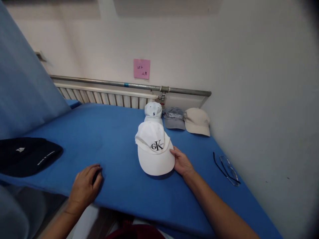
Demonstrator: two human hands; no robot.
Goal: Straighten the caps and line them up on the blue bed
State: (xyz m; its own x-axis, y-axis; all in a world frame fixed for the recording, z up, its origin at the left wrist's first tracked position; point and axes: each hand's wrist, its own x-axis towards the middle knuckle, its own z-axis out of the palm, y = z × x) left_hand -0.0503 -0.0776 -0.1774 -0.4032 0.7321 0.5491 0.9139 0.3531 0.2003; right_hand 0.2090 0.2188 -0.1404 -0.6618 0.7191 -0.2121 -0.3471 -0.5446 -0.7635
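Note:
A white baseball cap (155, 162) with black "CK" lettering is in front of me, its brim towards me. My right hand (181, 161) grips the right edge of that brim, thumb on top and the other fingers underneath. To the left, my left hand (86, 182) rests on the blue sheet near the front edge; it holds nothing, its fingers loosely bent and the thumb apart. Behind the white cap sit a pale cap (153, 111) with a small dark emblem, a grey cap (174, 118) with white lettering and a beige cap (197, 121).
A dark navy cap (27, 156) lies at the far left of the blue-covered bed (112, 132). Eyeglasses (228, 170) lie at the right by the wall. A blue curtain (27, 76) hangs at left. A radiator (109, 98) and pipe (104, 80) run behind; a pink note (142, 69) is above.

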